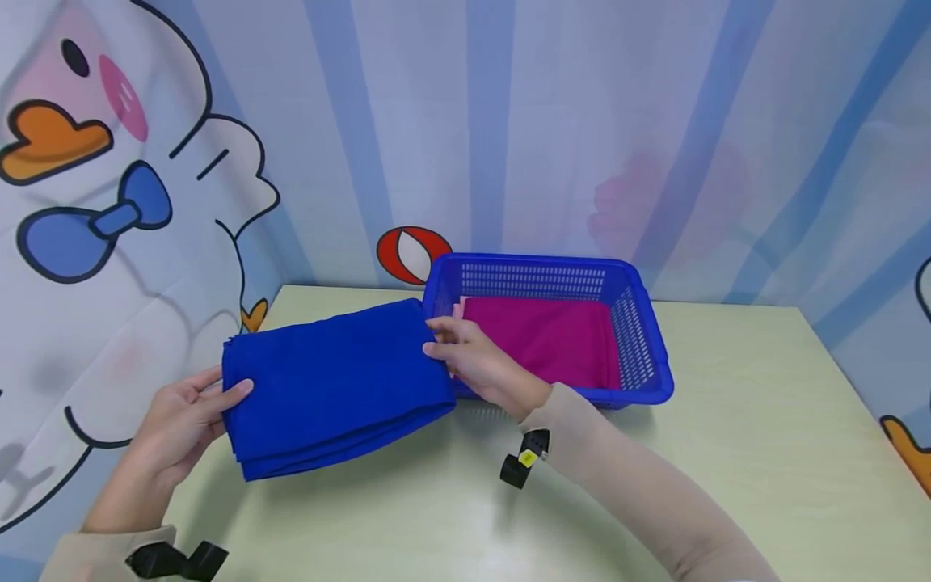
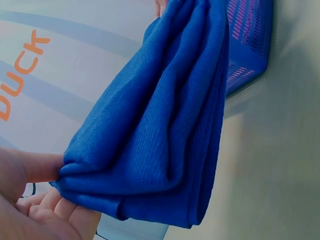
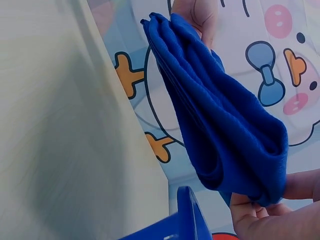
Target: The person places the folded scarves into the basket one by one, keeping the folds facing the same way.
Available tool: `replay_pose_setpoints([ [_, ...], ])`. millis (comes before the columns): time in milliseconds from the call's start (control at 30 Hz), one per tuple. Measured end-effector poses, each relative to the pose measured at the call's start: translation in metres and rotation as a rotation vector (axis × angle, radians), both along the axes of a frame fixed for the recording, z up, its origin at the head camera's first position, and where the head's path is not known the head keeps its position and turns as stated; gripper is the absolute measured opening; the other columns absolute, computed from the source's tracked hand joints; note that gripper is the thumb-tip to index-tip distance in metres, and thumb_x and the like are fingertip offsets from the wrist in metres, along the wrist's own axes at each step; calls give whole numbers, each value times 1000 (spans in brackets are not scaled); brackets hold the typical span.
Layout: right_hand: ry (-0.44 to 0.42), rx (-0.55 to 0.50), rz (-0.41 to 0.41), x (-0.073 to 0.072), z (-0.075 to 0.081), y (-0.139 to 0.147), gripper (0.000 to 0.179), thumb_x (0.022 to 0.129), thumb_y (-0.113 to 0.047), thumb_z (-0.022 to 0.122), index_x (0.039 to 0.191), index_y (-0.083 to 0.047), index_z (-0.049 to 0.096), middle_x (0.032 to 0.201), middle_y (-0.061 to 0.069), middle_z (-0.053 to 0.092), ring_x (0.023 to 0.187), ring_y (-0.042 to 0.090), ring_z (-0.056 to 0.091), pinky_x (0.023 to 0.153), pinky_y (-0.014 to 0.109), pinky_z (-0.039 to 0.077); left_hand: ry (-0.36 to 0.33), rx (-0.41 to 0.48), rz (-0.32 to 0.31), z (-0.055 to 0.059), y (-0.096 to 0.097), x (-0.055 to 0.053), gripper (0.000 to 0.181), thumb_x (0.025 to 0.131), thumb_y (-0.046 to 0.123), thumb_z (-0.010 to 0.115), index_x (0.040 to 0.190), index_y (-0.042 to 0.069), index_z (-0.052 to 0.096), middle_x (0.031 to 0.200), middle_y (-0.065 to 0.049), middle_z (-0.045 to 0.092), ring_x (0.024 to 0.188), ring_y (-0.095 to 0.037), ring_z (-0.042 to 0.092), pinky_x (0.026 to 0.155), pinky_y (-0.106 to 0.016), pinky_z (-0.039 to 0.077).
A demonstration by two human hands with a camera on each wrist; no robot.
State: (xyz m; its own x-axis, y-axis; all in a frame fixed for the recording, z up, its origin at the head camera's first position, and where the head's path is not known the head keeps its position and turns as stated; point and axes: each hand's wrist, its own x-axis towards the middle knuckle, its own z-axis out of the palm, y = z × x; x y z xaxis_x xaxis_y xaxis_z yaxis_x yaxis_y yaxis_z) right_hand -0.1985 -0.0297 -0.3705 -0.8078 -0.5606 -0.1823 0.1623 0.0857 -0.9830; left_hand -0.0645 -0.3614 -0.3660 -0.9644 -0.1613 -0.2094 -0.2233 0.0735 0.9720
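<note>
A folded blue cloth (image 1: pixel 334 380) is held up over the table between both hands, its several layers showing along the near edge. My left hand (image 1: pixel 185 420) pinches its left end, thumb on top and fingers beneath, as the left wrist view also shows. At the right end, my right hand (image 1: pixel 483 360) grips the cloth's edge between thumb and fingers. That hand overlaps the left side of a blue plastic basket (image 1: pixel 647 339). Inside the basket lies a folded magenta cloth (image 1: pixel 545 339), with a bit of pale pink cloth (image 1: pixel 458 309) at its left.
The basket stands at the back of the pale table (image 1: pixel 749 420), close to a printed curtain (image 1: pixel 553 137) behind it. Another printed panel with a cartoon duck (image 1: pixel 145 323) borders the left side. Black wrist cameras (image 1: pixel 520 465) sit on both sleeves.
</note>
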Motion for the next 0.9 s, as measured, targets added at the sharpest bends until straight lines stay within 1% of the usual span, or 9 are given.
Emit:
replay_pose_setpoints([
  [100,-12,-8,-5,0,1,4,50,104,-3,50,151,2,36,101,9,41,101,21,47,83,31,41,0,-16,-12,0,4,-3,84,99,28,64,155,-9,13,105,18,66,92,-5,69,80,-21,56],
  [200,-23,-26,-13,-1,3,9,51,104,-1,48,152,3,33,122,14,47,127,29,43,103,37,42,-8,-26,-16,1,7,-7,85,98,30,65,155,-8,14,108,16,66,93,-5,69,81,-21,56],
  [267,-31,-33,-20,-2,4,11,52,104,0,48,153,3,32,135,19,44,135,33,39,111,45,38,-6,-22,-18,2,9,-9,86,98,30,65,156,-7,14,108,15,66,93,-5,69,81,-21,56],
  [333,-37,-37,-27,-2,5,14,52,103,0,48,153,3,31,145,20,40,139,34,36,113,49,34,1,-6,-26,2,11,-11,85,98,29,65,156,-7,14,108,15,66,93,-6,70,81,-22,56],
  [367,-40,-37,-31,-3,5,16,52,103,0,49,153,3,32,144,20,41,138,33,37,113,49,34,7,3,-31,2,12,-12,85,98,28,65,156,-7,14,107,15,66,93,-7,70,82,-22,56],
  [467,-39,-40,-38,-4,5,20,52,103,1,49,153,3,32,127,16,48,130,30,43,109,43,39,17,26,-42,2,16,-15,83,98,27,65,156,-7,15,104,16,68,93,-8,70,81,-22,56],
  [567,-38,-39,-44,-5,5,24,52,103,0,49,153,2,33,108,10,46,117,26,47,95,33,43,19,40,-50,3,19,-17,83,98,26,65,156,-6,16,103,17,69,93,-8,70,81,-23,56],
  [733,-24,-30,-51,-6,5,32,50,103,0,49,152,2,36,104,6,48,103,19,49,80,24,42,19,43,-62,4,25,-21,84,98,27,66,156,-6,15,105,16,68,94,-8,70,82,-24,56],
  [900,-12,-54,-58,-7,6,39,46,103,1,48,148,5,39,95,5,49,93,17,52,78,24,45,20,30,-63,6,31,-26,84,97,28,67,156,-6,17,107,16,67,94,-8,70,83,-24,56],
])
